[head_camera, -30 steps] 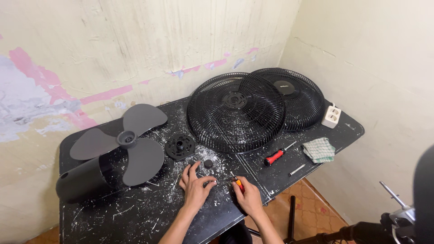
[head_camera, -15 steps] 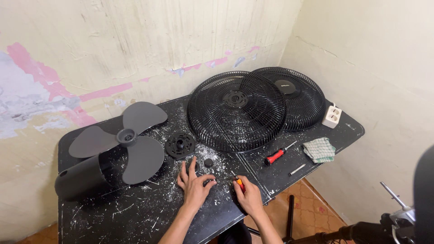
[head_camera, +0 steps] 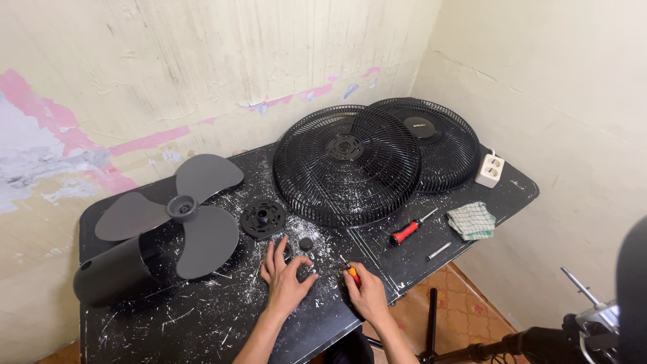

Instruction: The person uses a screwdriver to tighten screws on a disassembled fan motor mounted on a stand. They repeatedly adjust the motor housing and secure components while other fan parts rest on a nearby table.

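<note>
round grey label (head_camera: 419, 126) on rear fan grille (head_camera: 441, 152) centre

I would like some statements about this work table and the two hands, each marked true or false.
1. The right hand holds a small tool with an orange handle. True.
2. The grey three-bladed plastic fan propeller lies on the floor. False: it rests on the black speckled table.
3. The two round black wire fan guards overlap. True.
4. The red-handled screwdriver is in the left hand. False: it lies alone on the table, near the checked cloth.
</note>
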